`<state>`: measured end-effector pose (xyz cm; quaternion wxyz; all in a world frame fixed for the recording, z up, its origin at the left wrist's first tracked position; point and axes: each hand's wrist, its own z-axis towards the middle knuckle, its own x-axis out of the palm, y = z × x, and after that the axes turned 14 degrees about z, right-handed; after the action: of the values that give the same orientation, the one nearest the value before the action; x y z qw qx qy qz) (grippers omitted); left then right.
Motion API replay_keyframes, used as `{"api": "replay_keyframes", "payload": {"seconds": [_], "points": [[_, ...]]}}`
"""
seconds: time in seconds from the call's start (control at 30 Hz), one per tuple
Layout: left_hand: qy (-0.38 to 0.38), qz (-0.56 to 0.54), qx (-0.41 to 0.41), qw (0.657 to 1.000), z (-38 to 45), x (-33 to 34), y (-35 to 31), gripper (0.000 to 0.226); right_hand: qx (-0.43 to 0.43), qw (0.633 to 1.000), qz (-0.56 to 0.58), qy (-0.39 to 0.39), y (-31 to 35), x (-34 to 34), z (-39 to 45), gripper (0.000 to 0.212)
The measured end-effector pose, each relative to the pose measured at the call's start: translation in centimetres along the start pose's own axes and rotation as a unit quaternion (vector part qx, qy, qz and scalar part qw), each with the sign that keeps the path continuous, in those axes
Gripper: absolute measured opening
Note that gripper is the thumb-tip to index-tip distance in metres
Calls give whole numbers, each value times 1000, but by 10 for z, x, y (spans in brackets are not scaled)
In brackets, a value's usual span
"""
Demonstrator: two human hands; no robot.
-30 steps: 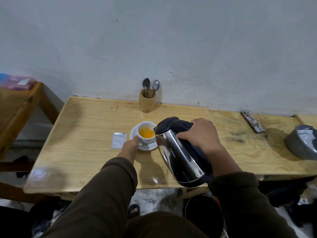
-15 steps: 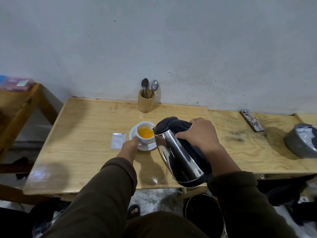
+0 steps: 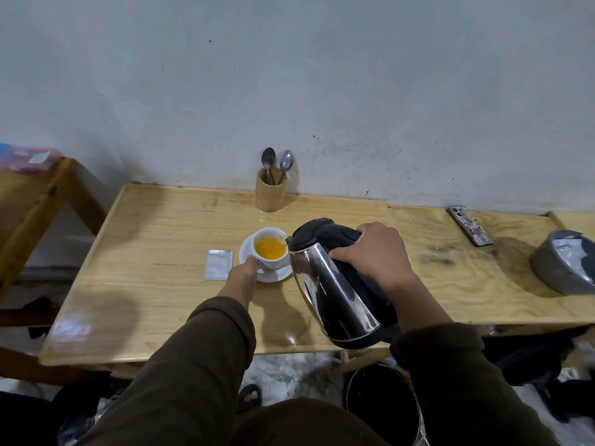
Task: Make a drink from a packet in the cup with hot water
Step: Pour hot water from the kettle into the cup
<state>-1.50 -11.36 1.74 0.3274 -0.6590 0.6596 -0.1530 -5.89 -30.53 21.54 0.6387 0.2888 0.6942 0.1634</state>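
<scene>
A white cup holding orange liquid stands on a white saucer in the middle of the wooden table. My right hand grips the black handle of a steel kettle, which is tilted with its spout over the cup's right rim; a thin stream of water runs in. My left hand rests against the cup and saucer at their near left side. A silver packet lies flat just left of the saucer.
A bamboo holder with two spoons stands at the wall behind the cup. A phone and a grey bowl lie on the right. A black bucket sits on the floor below the kettle. A second wooden table stands at left.
The kettle stays tilted over the cup and keeps pouring. The orange liquid in the cup has risen a little. Both hands hold their places.
</scene>
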Motion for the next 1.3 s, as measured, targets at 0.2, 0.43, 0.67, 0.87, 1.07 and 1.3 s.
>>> {"api": "replay_keyframes", "payload": {"seconds": [0.2,0.43,0.67,0.87,1.07,1.3], "points": [[-31,11,3,999,-11,14,6,62,23,994,106,-15,-15,-12,-9,33],[-60,88,53,993,-23,42,18,64,51,966,238,-83,-49,-24,-25,31],[-47,202,85,975,-29,63,31,63,68,930,315,-175,-91,-36,-45,20],[-62,259,106,958,-25,67,39,66,106,903,325,-259,-137,-40,-52,26],[-71,264,91,958,-22,73,42,73,139,877,349,-301,-172,-36,-60,28],[-63,269,71,959,-24,74,42,77,131,874,362,-295,-187,-33,-65,28]]}}
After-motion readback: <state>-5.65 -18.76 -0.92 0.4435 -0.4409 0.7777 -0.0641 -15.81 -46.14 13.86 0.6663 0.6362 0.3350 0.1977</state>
